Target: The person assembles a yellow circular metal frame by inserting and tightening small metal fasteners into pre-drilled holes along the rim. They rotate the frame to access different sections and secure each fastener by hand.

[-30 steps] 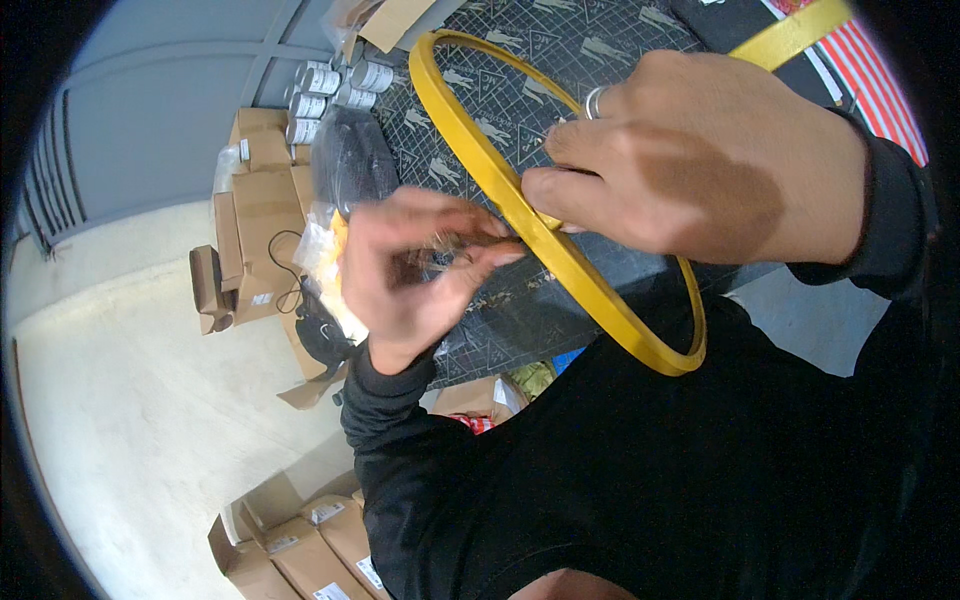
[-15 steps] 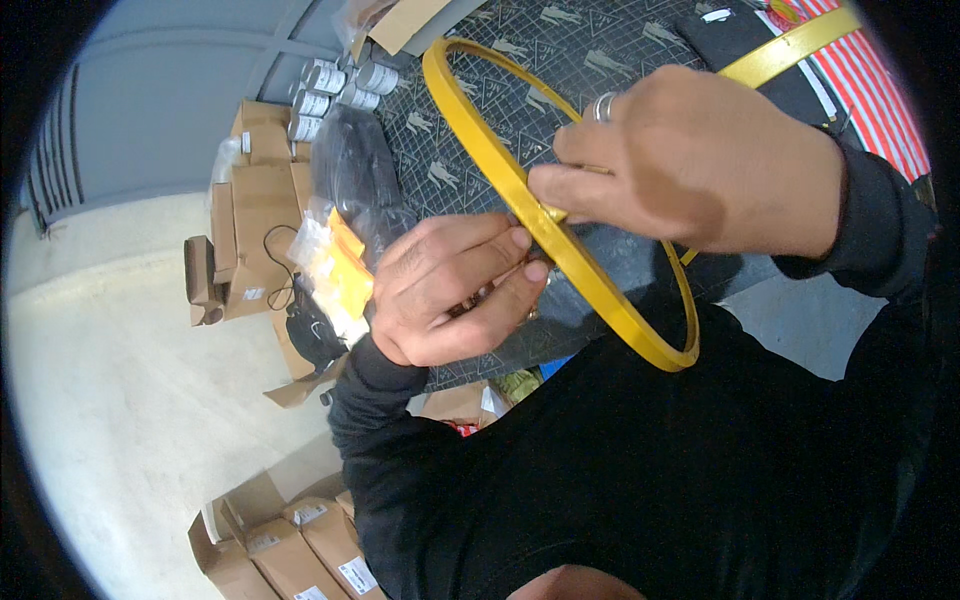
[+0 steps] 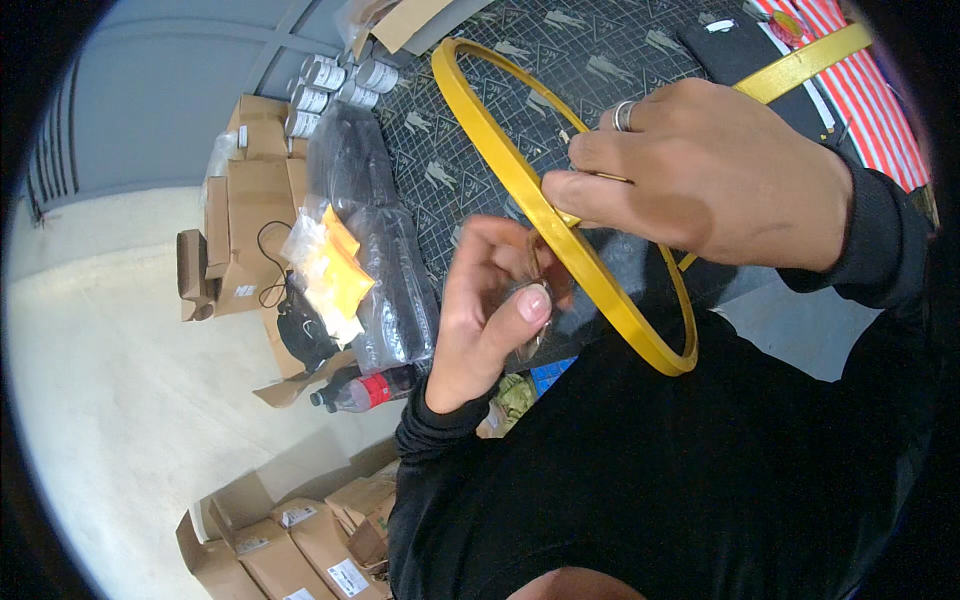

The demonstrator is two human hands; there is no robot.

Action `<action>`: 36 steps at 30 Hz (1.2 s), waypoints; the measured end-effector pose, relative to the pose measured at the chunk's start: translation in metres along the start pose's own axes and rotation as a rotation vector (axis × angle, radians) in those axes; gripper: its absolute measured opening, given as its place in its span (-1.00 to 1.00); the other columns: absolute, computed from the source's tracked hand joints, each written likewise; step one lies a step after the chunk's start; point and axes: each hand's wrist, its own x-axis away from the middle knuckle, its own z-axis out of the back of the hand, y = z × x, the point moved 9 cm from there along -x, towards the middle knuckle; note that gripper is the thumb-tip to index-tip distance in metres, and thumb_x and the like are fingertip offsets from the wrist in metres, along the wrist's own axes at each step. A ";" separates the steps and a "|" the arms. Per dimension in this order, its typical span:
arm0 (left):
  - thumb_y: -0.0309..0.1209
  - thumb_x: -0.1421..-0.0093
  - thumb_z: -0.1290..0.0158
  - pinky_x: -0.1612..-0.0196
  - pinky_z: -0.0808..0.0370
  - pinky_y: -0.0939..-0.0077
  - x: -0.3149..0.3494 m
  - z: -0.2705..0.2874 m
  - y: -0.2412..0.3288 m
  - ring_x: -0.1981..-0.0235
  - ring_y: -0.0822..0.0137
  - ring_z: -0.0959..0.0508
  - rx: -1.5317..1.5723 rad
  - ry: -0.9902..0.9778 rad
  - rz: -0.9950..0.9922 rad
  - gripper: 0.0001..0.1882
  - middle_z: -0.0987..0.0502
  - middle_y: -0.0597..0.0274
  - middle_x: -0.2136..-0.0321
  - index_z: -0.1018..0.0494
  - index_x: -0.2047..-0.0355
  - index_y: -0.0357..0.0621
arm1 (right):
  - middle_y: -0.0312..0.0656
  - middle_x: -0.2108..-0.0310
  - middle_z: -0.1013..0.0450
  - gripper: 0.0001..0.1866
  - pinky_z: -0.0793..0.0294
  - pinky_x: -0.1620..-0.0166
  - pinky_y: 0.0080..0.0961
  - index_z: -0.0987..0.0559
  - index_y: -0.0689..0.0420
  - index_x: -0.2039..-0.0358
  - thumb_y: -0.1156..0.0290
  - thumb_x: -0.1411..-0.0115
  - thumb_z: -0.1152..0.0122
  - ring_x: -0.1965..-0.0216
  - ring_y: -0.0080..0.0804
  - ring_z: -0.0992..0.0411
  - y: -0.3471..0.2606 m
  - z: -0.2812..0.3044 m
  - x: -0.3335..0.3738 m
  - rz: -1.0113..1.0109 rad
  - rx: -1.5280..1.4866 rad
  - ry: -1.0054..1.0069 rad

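Observation:
A yellow hoop (image 3: pixel 508 168) stands tilted above the dark patterned mat, and a flat yellow bar (image 3: pixel 805 62) shows past my right hand at the upper right. My right hand (image 3: pixel 700 180), with rings on one finger, is closed at the hoop's inner side, its thumb against the rim. A thin edge shows between its fingers, but I cannot tell what it belongs to. Just outside the rim, my left hand (image 3: pixel 490 305) has its thumb and fingers bent around something small and thin. Blur hides what that is.
Left of the mat (image 3: pixel 440 130) lie clear plastic packs (image 3: pixel 385 270) and a yellow packet (image 3: pixel 340 265). Grey-white cans (image 3: pixel 325 78) stand behind cardboard boxes (image 3: pixel 260 200). A red-labelled bottle (image 3: pixel 370 391) is near my left wrist. Striped red-and-white cloth (image 3: pixel 870 100) lies far right.
My left hand has drawn back slightly from the rim and turned, with its thumb now facing up. The hoop and my right hand have shifted slightly right.

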 end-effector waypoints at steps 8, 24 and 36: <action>-0.38 -0.42 -0.06 0.13 -0.53 0.45 0.010 -0.024 0.007 0.25 0.32 -0.61 0.155 -0.192 0.332 -0.83 -0.56 0.13 0.29 -0.29 0.24 -0.13 | -0.14 0.37 -0.56 -0.70 -0.56 0.36 -0.53 -0.55 0.18 0.07 0.28 -0.27 -0.23 0.46 -0.36 -0.58 0.000 -0.002 0.000 0.032 0.003 -0.001; -0.58 0.06 -0.30 0.04 -0.40 0.19 -0.018 -0.012 0.038 0.23 0.10 -0.61 -1.231 -0.065 -0.902 -0.71 -0.60 0.11 0.27 -0.56 0.27 -0.18 | -0.21 0.42 -0.52 -0.75 -0.54 0.40 -0.54 -0.57 0.17 0.11 0.36 -0.24 -0.26 0.49 -0.42 -0.56 0.003 0.002 0.008 0.042 0.016 0.075; -0.07 -0.28 -0.23 -0.17 -0.44 0.32 -0.023 0.005 -0.057 -0.11 0.28 -0.49 0.311 -0.352 0.271 -0.26 -0.48 0.11 -0.09 -0.25 -0.29 -0.27 | -0.26 0.41 -0.53 -0.75 -0.51 0.44 -0.59 -0.62 0.15 0.11 0.40 -0.20 -0.30 0.53 -0.48 -0.54 -0.008 -0.001 0.011 0.055 0.016 0.053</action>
